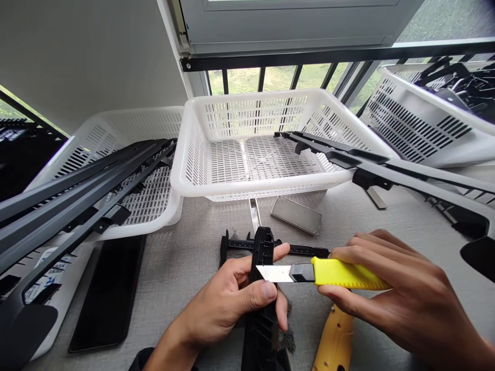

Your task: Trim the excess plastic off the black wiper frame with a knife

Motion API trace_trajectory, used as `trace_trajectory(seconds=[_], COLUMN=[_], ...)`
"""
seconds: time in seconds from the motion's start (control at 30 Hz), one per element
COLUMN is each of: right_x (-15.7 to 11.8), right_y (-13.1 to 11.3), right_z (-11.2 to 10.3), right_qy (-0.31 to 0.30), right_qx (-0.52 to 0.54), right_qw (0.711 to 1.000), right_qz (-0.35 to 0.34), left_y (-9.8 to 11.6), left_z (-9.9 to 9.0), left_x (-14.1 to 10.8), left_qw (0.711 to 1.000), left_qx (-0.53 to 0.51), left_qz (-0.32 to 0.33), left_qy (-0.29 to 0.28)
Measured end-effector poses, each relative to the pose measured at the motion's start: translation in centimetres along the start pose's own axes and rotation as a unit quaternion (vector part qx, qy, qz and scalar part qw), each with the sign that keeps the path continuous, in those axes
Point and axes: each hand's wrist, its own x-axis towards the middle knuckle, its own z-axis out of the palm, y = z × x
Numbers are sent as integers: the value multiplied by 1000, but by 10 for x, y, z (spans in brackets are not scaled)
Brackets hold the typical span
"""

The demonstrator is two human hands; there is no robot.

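My left hand (232, 299) is wrapped round a long black ribbed plastic part (261, 330), its thumb pressed on the near face. In my right hand (402, 288) is a yellow utility knife (348, 273), held level with its blade pointing left. The blade tip lies over the plastic part, just above my left thumb; I cannot tell whether it cuts in. Behind my hands a black caliper (301, 251) rests on the table. A yellow object with dark holes (333, 340) lies below the knife, partly hidden by my right hand.
A white basket (247, 186) stands ahead, with long grey-black trim pieces (417, 178) leaning out rightward. The left basket (154, 226) holds similar strips (96, 175). Black parts fill the right basket (421, 129). A grey metal-looking block (297, 215) and a black phone (110, 293) lie on the table.
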Motion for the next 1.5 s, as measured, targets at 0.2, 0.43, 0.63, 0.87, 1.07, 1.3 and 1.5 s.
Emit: trace_trajectory(seconds=[0.2,0.43,0.63,0.87,1.07,1.3,1.5], right_x=[-2,-15,-14,-10,-5,1,2], right_y=[0,5,6,7,7,9,13], right_z=[1,6,8,14,17,27,31], right_qy=[-4,-31,-7,-18,2,35,12], right_qx=[24,134,126,121,127,140,161], right_qw=[999,983,979,978,981,982,981], right_qz=[22,125,157,166,149,123,108], left_y=[0,3,1,-7,-5,-2,-3], left_z=[-3,-3,-2,-7,-10,-14,-18], left_x=[-1,0,0,1,5,9,13], left_qw=[1000,1000,999,996,994,992,992], left_qx=[-1,7,-5,-35,-16,-1,30], left_qz=[0,-9,1,47,103,129,121], left_qy=[-14,-27,-45,-65,-29,2,3])
